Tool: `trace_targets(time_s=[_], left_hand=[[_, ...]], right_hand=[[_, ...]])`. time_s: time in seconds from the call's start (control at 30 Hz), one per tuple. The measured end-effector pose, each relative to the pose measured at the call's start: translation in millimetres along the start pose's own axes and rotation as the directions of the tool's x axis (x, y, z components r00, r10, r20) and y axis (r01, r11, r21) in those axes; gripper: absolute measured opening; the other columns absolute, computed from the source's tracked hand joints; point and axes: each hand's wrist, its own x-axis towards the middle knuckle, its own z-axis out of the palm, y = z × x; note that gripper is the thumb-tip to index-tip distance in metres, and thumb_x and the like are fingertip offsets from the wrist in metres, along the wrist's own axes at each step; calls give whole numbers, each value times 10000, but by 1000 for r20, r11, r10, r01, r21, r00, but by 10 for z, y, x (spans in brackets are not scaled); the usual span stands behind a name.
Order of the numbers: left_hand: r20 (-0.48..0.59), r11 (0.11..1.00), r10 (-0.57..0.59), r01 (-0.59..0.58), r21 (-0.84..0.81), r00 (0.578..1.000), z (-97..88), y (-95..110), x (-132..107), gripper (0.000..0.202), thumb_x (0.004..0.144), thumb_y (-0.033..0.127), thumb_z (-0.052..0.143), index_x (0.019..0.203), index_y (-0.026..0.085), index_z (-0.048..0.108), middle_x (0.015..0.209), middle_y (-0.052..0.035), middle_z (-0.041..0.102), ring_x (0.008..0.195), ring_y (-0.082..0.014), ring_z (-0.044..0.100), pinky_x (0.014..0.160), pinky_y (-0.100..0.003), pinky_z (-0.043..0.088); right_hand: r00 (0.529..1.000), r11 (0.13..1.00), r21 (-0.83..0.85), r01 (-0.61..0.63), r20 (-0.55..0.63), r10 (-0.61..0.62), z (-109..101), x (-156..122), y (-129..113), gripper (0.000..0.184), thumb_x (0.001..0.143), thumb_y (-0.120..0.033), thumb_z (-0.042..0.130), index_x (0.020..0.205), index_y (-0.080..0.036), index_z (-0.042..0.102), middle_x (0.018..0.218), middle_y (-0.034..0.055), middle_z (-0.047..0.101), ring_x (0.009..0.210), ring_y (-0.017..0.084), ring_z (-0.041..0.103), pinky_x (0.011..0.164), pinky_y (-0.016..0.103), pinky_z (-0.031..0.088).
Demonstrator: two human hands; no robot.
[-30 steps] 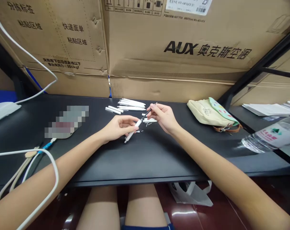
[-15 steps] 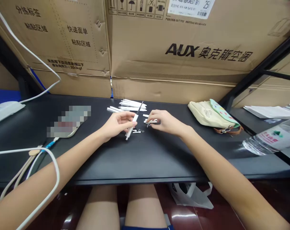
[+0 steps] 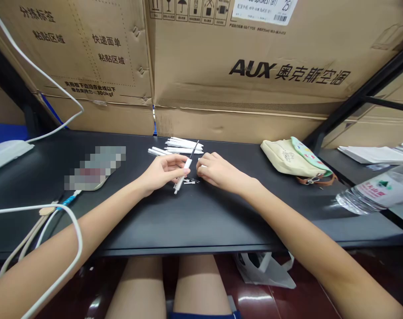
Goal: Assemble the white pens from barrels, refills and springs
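Observation:
My left hand [image 3: 161, 173] is closed on a white pen [image 3: 180, 182], tilted, with a dark refill [image 3: 194, 149] sticking out of its upper end. To the right, my right hand [image 3: 221, 172] rests low over the table with its fingers curled inward. A bit of white shows at its fingertips, but what they hold is hidden. Between the hands lie small white and dark pen parts [image 3: 189, 182]. Behind them is a pile of white pens [image 3: 184, 144], with a few more white pens [image 3: 158, 151] at its left.
A pixelated flat device [image 3: 95, 170] with a cable plugged in lies on the black table [image 3: 188, 226] at left. White cords [image 3: 75, 235] loop over my left forearm. At right are a cream pouch [image 3: 284, 157] and a water bottle [image 3: 377, 190]. Cardboard boxes [image 3: 237, 97] stand behind.
My right hand has shifted slightly left and its fingers have curled in, covering the small white parts that showed under it. The left hand with the pen has hardly moved.

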Motion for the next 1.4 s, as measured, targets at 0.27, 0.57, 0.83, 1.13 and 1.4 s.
trace_targets(time_s=[0.27,0.57,0.83,1.13,1.4], left_hand=[[6,1000,-3,3,21,1000,-15,-11,4,440,602,331,783,963,133,627,768,-19,586,673,-125,569,540,-223,464],[214,998,-55,50,28,975,-8,11,-34,665,710,319,715,1310,223,445,810,-10,587,730,-152,603,566,-258,520],[318,993,-115,98,69,941,10,31,-70,566,734,332,696,1246,200,492,875,-31,564,823,-187,612,583,-278,539],[340,990,-127,98,101,932,3,21,-74,579,740,344,691,1260,202,481,878,-27,544,832,-188,615,575,-264,539],[328,991,-127,105,85,936,0,20,-69,596,723,349,702,1260,201,490,871,-34,554,833,-193,612,580,-276,539]], right_hand=[[1000,1000,26,-8,28,7,50,26,-22,197,852,-61,438,767,-145,593,734,72,597,770,194,476,700,314,312],[857,553,830,-75,-230,461,94,-16,119,85,728,-214,629,780,-158,666,754,38,641,701,151,599,679,289,478],[671,-192,978,86,86,737,129,53,53,260,571,-291,812,739,-165,660,755,19,696,721,134,661,810,311,534],[705,-202,974,105,70,706,74,69,-40,267,601,-308,802,763,-165,646,765,28,710,709,139,669,789,317,552],[706,-156,982,109,34,707,72,51,-3,246,616,-307,793,768,-169,657,772,25,712,712,134,666,787,306,548]])
